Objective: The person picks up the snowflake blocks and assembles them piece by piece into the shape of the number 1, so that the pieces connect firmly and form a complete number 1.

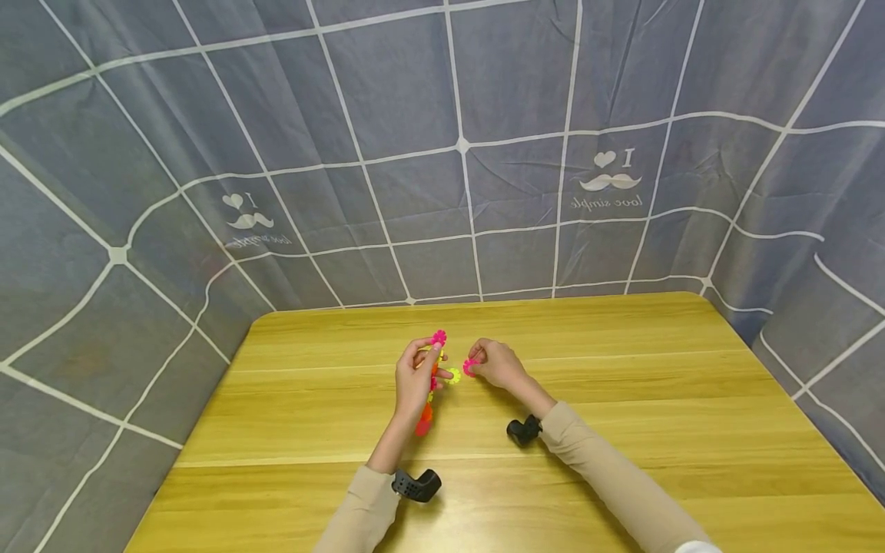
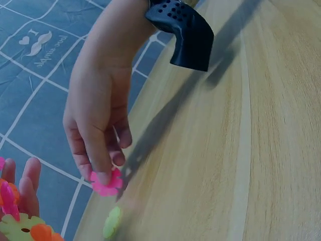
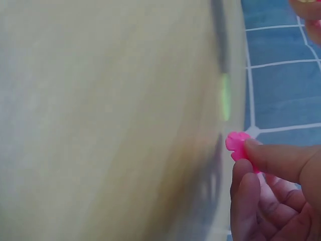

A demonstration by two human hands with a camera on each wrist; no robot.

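My left hand [image 1: 412, 380] grips a chain of flower-shaped interlocking discs [image 1: 425, 415] in pink, yellow and orange. The chain hangs down past the palm, and a pink disc shows at the top by the thumb. To the right, my right hand [image 1: 503, 365] pinches a single pink flower-shaped disc [image 3: 235, 142] between thumb and fingers. A loose yellow-green disc [image 2: 113, 222] is on the table between the two hands. Part of the chain is hidden behind the left fingers in the head view.
The wood-grain table [image 1: 311, 430] extends around both hands. Behind it hangs a grey curtain [image 1: 401, 200] with white grid lines. Each wrist wears a black camera mount, the left one [image 1: 418, 486] and the right one [image 1: 523, 431], both close above the tabletop.
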